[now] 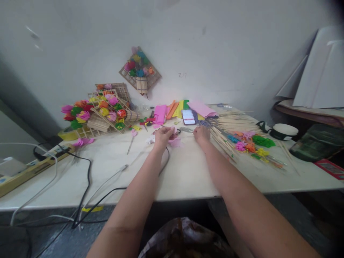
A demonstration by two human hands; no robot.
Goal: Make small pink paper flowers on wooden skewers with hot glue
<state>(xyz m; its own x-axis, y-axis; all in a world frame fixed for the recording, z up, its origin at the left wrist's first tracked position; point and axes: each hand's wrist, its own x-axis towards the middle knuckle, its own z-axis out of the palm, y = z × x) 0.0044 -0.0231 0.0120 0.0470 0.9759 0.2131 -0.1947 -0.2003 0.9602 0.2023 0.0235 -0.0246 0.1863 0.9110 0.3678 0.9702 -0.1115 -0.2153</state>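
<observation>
Near the centre of the frame, my left hand (163, 135) pinches a pink paper piece (174, 129). My right hand (201, 134) curls beside a silver-bladed tool (186, 130); at this blur I can't tell whether it grips that. Pinching too hard could crease the thin paper; the black cable (168, 157) below could snag my left forearm.

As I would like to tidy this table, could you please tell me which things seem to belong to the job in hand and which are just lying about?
Probably the job's:
- pink piece in the left hand
- coloured sheets
- thin sticks

Probably just lying about:
- power strip
- white cable
</observation>
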